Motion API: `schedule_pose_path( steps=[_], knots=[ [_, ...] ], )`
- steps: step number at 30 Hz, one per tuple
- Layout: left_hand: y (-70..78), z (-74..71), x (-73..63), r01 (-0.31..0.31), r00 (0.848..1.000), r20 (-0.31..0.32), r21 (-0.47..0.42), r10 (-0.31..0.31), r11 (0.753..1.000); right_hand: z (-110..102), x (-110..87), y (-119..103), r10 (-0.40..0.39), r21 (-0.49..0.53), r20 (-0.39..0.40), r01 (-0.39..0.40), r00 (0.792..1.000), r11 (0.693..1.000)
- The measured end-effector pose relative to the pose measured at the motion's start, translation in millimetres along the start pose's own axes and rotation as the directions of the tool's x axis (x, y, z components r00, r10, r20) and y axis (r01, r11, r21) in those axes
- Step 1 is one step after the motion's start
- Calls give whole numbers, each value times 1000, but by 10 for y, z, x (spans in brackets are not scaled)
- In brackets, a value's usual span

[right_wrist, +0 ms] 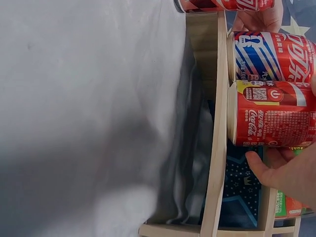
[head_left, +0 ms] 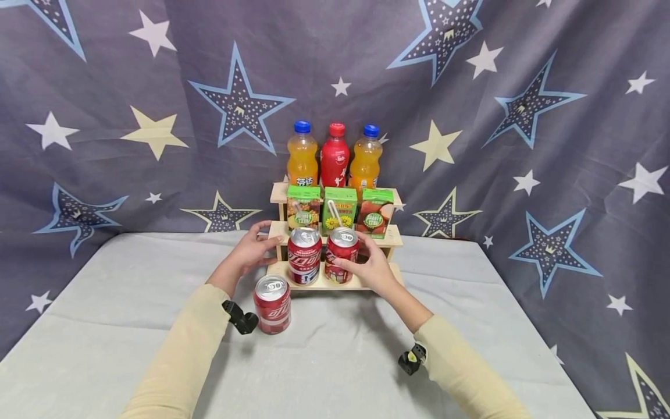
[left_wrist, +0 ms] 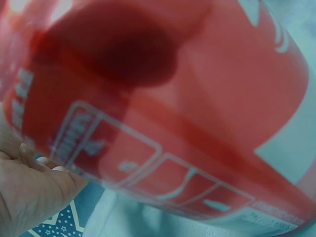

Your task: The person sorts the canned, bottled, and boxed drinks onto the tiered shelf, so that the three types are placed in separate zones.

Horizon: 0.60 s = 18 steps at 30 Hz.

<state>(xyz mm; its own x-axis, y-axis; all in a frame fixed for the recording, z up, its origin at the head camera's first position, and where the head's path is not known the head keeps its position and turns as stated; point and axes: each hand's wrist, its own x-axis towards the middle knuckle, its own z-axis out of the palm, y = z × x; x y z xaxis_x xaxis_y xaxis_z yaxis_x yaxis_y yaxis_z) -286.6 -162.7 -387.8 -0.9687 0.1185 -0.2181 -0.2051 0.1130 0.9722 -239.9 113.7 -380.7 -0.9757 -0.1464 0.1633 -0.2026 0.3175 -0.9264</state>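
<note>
My right hand (head_left: 374, 270) grips a red Coca-Cola can (head_left: 342, 250), thumb on one side and fingers on the other. That can stands upright on the lowest step of a three-step wooden rack (head_left: 395, 237), right of another cola can (head_left: 304, 259); in the right wrist view the held can (right_wrist: 274, 116) has its base right at the step. At the rack's left end, my left hand (head_left: 250, 251) holds the edge of the middle step. A third cola can (head_left: 273, 308) stands on the table in front of the rack's left corner and fills most of the left wrist view.
Juice boxes (head_left: 339, 209) with green tops line the middle step. Behind them on the top step stand two orange drink bottles (head_left: 302, 154) and a red bottle (head_left: 335, 156). A grey cloth covers the table (head_left: 335, 361), and a star-patterned curtain (head_left: 340, 64) hangs behind.
</note>
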Motion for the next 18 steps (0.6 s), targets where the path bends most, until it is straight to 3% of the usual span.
schedule_pose_path(
  steps=[12,18],
  knots=[
    [6,1,-10,9,1000,-6,4,-9,1000,-73,-66,-36,-58,26,-29,59,998,998],
    [8,1,1,6,1000,-5,1,-6,1000,-149,-250,-290,-105,46,-71,108,992,993]
  ],
)
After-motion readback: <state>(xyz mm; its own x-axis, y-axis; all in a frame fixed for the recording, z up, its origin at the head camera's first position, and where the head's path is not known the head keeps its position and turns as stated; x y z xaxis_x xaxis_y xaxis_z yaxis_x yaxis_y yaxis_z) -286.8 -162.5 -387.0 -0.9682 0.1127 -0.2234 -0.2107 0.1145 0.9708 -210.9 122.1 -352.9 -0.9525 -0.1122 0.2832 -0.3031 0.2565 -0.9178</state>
